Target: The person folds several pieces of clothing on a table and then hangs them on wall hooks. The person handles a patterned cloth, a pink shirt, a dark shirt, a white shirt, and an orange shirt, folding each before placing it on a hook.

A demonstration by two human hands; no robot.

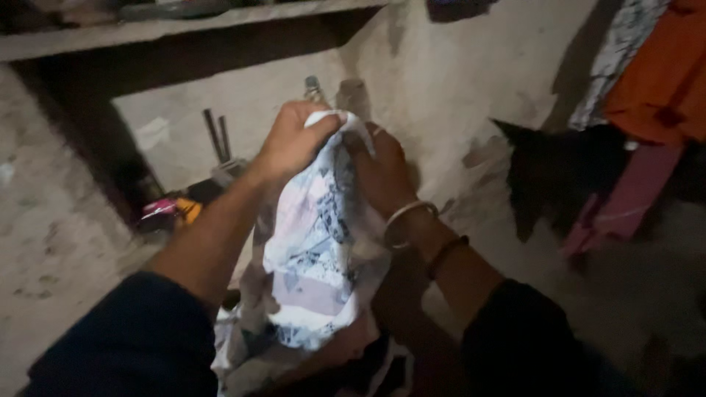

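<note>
**A:** Nearest to you are your own dark blue sleeves (pixel 140 334), one low on the left and one low on the right. What hangs between them?

**B:** A patterned cloth (pixel 316 242), white with blue, grey and pale pink patches. You hold it up in front of your chest, and it drapes down between your forearms to the bottom edge of the view, where its folds bunch in shadow.

**A:** How does your left hand (pixel 294 143) stand?

**B:** Its grip is clamped on the cloth's top edge: your fingers curl over a white bunched corner, knuckles up.

**A:** And your right hand (pixel 382 173)?

**B:** It sits just beside the left, at the same top edge, fingers closed on the fabric, partly hidden behind the fold. A pale bangle (pixel 408 217) and a thin dark band (pixel 445 254) circle that wrist.

**A:** What lies behind the cloth?

**B:** A rough plastered wall with a recessed niche (pixel 220 117). In the niche you can see two bottles (pixel 353 95) just above your hands, a couple of dark upright sticks in a holder (pixel 219 143), and small pink and yellow things (pixel 170 209) at the lower left corner; they are too dim to name. A shelf (pixel 147 29) runs above the niche.

**A:** And to your right?

**B:** Clothes hang well apart from your hands: an orange garment (pixel 658 81), a printed pale one (pixel 614 55) beside it, and a pink one (pixel 625 198) below.
</note>
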